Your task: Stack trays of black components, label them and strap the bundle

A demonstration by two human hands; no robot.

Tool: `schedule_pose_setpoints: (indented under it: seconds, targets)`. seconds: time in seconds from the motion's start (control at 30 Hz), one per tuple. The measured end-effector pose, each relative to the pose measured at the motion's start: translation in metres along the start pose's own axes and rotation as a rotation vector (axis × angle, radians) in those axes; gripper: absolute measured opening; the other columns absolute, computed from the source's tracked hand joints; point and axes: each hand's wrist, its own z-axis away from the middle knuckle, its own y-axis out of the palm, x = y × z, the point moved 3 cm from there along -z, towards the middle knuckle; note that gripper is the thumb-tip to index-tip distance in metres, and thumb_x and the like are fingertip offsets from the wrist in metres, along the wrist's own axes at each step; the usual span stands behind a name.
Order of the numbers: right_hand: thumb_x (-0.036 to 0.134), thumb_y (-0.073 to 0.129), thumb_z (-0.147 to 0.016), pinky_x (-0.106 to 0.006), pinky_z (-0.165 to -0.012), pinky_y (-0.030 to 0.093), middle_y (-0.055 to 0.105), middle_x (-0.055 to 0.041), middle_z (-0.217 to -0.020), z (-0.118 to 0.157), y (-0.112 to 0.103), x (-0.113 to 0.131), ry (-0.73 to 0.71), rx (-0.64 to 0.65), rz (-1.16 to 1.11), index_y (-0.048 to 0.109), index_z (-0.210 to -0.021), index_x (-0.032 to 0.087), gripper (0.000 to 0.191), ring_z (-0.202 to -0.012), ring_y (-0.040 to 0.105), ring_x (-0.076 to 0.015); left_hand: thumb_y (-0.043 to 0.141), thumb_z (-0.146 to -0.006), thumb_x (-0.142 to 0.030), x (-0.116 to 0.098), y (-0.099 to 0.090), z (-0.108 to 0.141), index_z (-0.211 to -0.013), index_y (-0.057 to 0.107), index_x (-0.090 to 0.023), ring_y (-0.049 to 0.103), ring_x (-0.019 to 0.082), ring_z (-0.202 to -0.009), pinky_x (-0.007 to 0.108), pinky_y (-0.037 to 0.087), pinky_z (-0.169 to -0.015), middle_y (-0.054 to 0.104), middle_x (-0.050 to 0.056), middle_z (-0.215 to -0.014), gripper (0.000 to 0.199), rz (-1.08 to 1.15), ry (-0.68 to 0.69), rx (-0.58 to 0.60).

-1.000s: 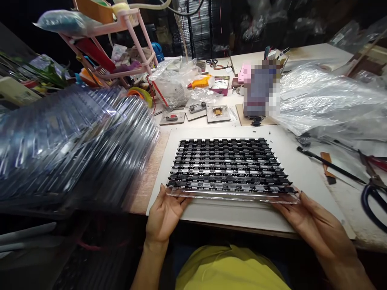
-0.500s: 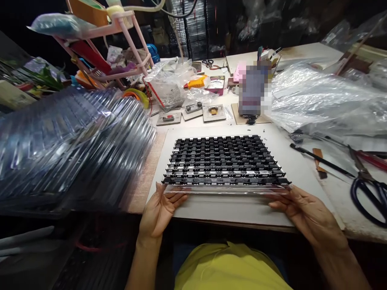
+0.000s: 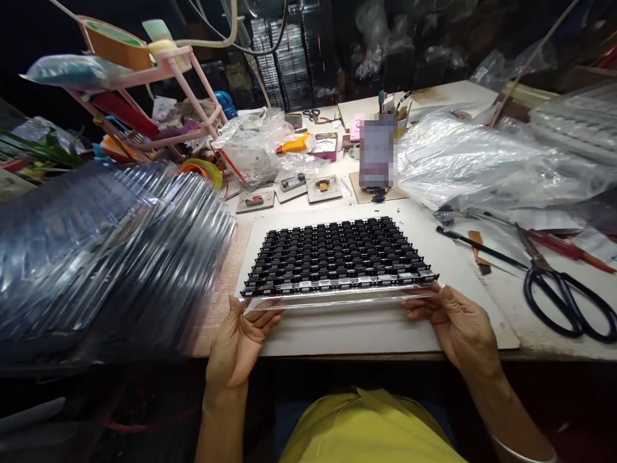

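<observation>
A clear plastic tray filled with rows of small black parts is held above a white board. My left hand grips its near left corner, thumb at the edge and fingers underneath. At the near right corner, my right hand holds it the same way, with the fingertips partly seen through the clear rim. The black parts look like small connectors with pale pins.
Stacked clear trays stand at the left. To the right lie scissors, a brush and a thin black tool. Plastic bags spread behind them. Small fixtures and a blurred-out phone-like object stand beyond the board.
The view has swung to the right, so the surroundings appear farther left. Both hands keep hold of the tray, whose near right corner looks slightly higher.
</observation>
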Motion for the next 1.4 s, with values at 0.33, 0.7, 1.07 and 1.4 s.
schedule_pose_setpoints:
  seconds: [0.33,0.7,1.07,1.4]
  targets:
    - [0.037,0.055,-0.088,-0.029,-0.051,0.054,0.072,-0.0101,-0.077,0.001,0.005,0.003,0.01,-0.021,-0.004,0.067,-0.084,0.015,0.025,-0.065,0.068,-0.0222,0.026,-0.095,-0.018,0.006,-0.003,0.004,-0.069,0.068,-0.014,0.07,0.029,-0.082,0.038,0.057,-0.068,0.072,0.02,-0.085,0.049,0.032,-0.035,-0.063]
    - [0.044,0.053,-0.089,-0.025,-0.048,0.05,0.07,-0.0082,-0.078,0.0,0.004,-0.001,0.013,-0.016,0.016,0.063,-0.082,0.014,0.033,-0.061,0.066,-0.0172,0.025,-0.093,-0.014,0.004,-0.005,0.002,-0.069,0.065,-0.015,0.071,0.027,-0.08,0.033,0.058,-0.06,0.073,0.017,-0.083,0.047,-0.024,-0.065,-0.18]
    - [0.045,0.051,-0.089,-0.03,-0.051,0.05,0.071,-0.0059,-0.078,0.001,0.006,0.003,0.044,0.003,0.041,0.064,-0.083,0.019,0.03,-0.062,0.065,-0.0199,0.024,-0.093,-0.012,0.004,-0.002,-0.001,-0.071,0.062,-0.015,0.071,0.025,-0.078,0.028,0.057,-0.054,0.073,0.016,-0.087,0.045,-0.055,-0.032,-0.165]
    - [0.041,0.058,-0.084,-0.03,-0.048,0.052,0.072,-0.0091,-0.076,0.003,0.0,-0.001,0.069,-0.089,0.033,0.066,-0.086,0.017,0.025,-0.06,0.067,-0.0217,0.026,-0.097,-0.024,0.003,0.008,0.004,-0.08,0.058,-0.015,0.071,0.025,-0.078,0.025,0.055,-0.056,0.072,0.019,-0.088,0.038,0.05,-0.006,-0.029]
